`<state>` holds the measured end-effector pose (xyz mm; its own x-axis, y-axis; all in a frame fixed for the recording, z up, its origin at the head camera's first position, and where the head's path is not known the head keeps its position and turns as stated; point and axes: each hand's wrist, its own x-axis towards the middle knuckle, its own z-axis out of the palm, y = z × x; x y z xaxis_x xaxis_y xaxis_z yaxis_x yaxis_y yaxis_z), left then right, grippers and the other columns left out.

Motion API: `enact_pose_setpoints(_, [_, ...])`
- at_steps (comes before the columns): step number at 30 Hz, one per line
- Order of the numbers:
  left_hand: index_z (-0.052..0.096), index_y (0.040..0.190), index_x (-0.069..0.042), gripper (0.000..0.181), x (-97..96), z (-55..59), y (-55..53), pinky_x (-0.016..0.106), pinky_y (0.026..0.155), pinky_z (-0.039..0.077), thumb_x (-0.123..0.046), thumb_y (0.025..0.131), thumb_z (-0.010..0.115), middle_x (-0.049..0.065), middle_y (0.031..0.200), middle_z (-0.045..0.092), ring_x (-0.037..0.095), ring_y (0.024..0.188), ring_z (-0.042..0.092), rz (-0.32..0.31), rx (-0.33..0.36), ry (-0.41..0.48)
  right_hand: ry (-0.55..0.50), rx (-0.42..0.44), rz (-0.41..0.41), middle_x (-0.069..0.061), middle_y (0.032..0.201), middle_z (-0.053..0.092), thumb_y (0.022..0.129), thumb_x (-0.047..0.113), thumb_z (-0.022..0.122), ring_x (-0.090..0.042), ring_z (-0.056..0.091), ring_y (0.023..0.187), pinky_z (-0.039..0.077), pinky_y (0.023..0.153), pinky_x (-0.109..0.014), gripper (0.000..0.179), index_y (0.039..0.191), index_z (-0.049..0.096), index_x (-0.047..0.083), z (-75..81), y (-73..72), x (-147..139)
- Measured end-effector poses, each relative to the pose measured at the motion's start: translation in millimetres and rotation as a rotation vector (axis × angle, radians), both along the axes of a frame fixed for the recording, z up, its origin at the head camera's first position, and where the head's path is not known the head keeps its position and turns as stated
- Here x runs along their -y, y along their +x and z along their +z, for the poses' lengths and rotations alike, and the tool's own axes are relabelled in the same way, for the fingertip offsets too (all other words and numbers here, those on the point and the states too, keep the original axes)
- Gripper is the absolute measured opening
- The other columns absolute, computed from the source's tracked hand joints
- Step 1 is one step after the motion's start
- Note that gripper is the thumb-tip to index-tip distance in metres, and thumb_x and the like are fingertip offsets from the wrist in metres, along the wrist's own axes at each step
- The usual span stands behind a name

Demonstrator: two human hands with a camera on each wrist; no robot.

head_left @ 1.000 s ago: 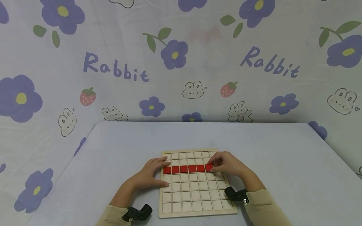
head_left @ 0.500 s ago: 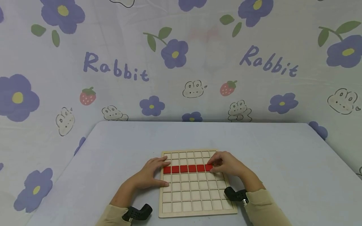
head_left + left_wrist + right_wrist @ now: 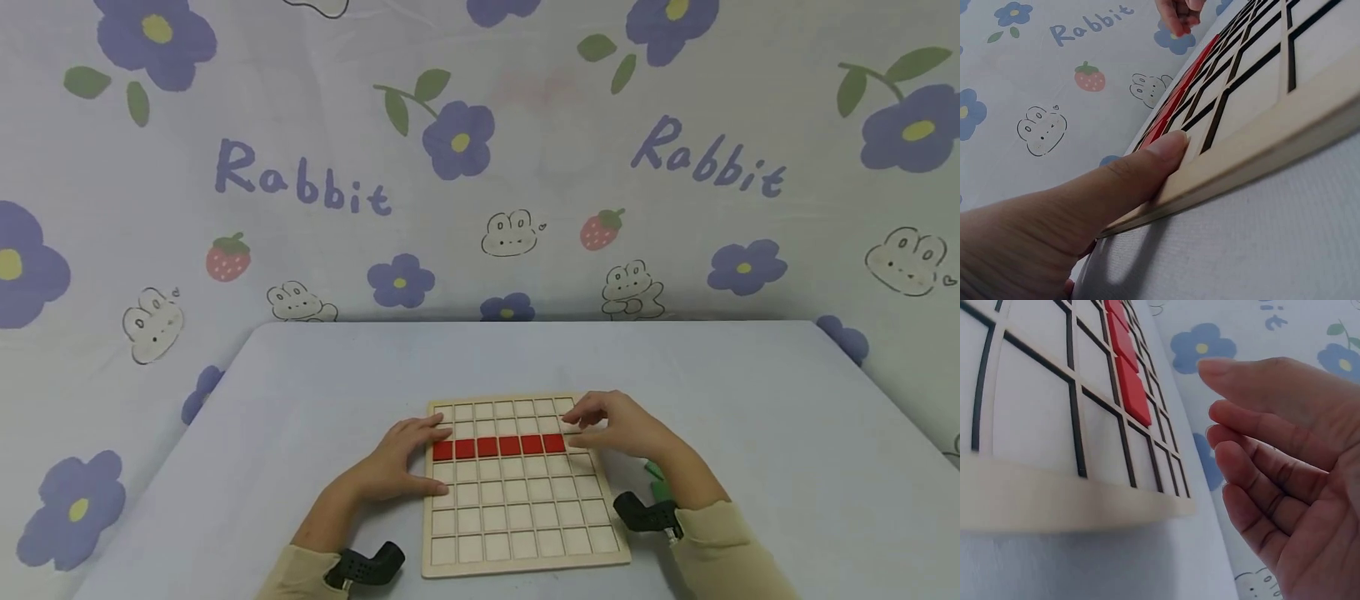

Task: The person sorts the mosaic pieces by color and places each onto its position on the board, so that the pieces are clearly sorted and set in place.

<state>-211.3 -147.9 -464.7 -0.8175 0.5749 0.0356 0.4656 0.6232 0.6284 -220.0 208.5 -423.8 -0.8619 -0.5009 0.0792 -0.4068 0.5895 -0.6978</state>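
A wooden grid board [image 3: 525, 572] lies on the table, and several red square tiles [image 3: 487, 448] form a line in its third row from the far side. The rightmost cell of that row has no red tile. My left hand [image 3: 397, 462] rests on the board's left edge with fingers spread; in the left wrist view its thumb [image 3: 1163, 150] presses on the wooden rim. Just off the right end of the red row hovers my right hand [image 3: 618, 427]. Its fingers are loosely bent and hold nothing, as the right wrist view shows, apart from the nearest red tile [image 3: 1134, 394].
Green pieces [image 3: 657, 485] lie on the table right of the board, partly covered by my right wrist. The white table [image 3: 337, 367] reaches back to a cloth wall with flowers and rabbits. Black wrist mounts [image 3: 367, 567] stick out near the board's front corners.
My right hand has let go of the rightmost red tile and moved up and to the right. Green pieces have come into view beside its wrist. My left hand has stayed put.
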Motion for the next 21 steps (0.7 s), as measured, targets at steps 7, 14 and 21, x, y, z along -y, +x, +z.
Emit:
enact_pose_setpoints(7, [0.046, 0.138, -0.012, 0.078, -2.0, -1.5, 1.1, 0.060, 0.110, 0.020, -0.040, 0.072, 0.078, 0.010, 0.152, 0.030, 0.037, 0.138, 0.022, 0.009, 0.004, 0.001, 0.010, 0.007, -0.034, -0.011, 0.103, 0.066, 0.080, 0.018, 0.073, -0.016, 0.058, 0.090, 0.051, 0.082, -0.040, 0.030, 0.104, 0.068, 0.002, 9.7, 13.6, -16])
enact_pose_setpoints(14, [0.046, 0.138, -0.013, 0.077, -2.3, 0.7, 2.6, 0.061, 0.110, 0.019, -0.039, 0.072, 0.078, 0.010, 0.152, 0.030, 0.037, 0.139, 0.020, 0.015, 0.019, 0.002, 0.032, 0.007, -0.039, -0.008, 0.104, 0.066, 0.079, 0.025, 0.074, -0.013, 0.059, 0.090, 0.051, 0.081, -0.036, 0.031, 0.104, 0.069, 0.006, 16.1, 30.9, -32])
enact_pose_setpoints(21, [0.046, 0.138, -0.013, 0.077, -3.0, 0.5, 2.5, 0.060, 0.110, 0.019, -0.040, 0.072, 0.078, 0.009, 0.152, 0.029, 0.037, 0.139, 0.020, 0.021, 0.019, -0.004, 0.041, 0.005, -0.049, -0.009, 0.104, 0.065, 0.080, 0.028, 0.073, -0.011, 0.058, 0.089, 0.051, 0.078, -0.032, 0.033, 0.105, 0.068, 0.006, 18.9, 48.3, -49])
